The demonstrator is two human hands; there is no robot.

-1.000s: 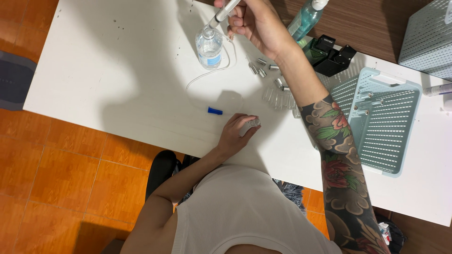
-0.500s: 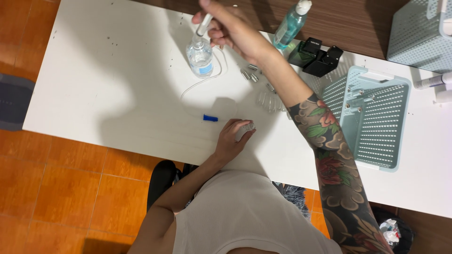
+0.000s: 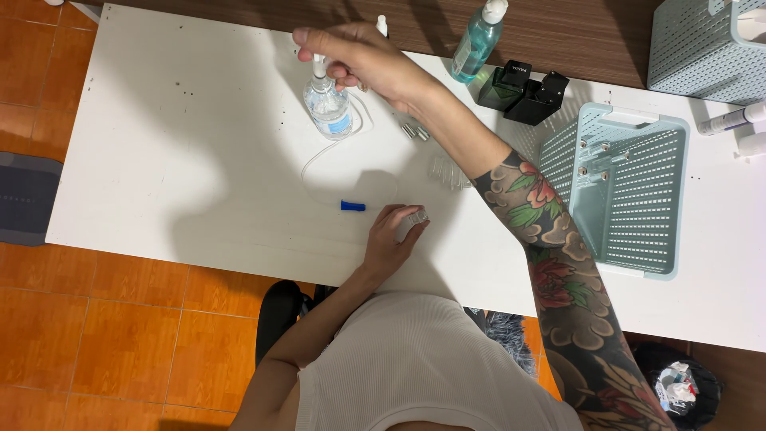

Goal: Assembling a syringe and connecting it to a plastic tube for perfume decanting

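Note:
My right hand [image 3: 355,56], on a tattooed arm, reaches across the white table [image 3: 159,160] and pinches the white top of a small clear bottle [image 3: 329,110] standing upright. A thin clear tube [image 3: 315,164] loops from the bottle toward a small blue fitting [image 3: 353,206] lying on the table. My left hand [image 3: 392,238] rests near the table's front edge, just right of the blue fitting, with its fingers closed around a small clear vial [image 3: 416,216].
Small metal-capped vials [image 3: 415,130] and clear glass pieces [image 3: 447,172] lie under my right forearm. A teal pump bottle [image 3: 477,36] and two black boxes [image 3: 523,88] stand at the back. A pale green basket [image 3: 630,247] sits right, another basket [image 3: 710,48] beyond it.
My right hand has come down from above the bottle with a white piece and now grips the bottle's top. My left hand stays on the vial. The view has shifted slightly.

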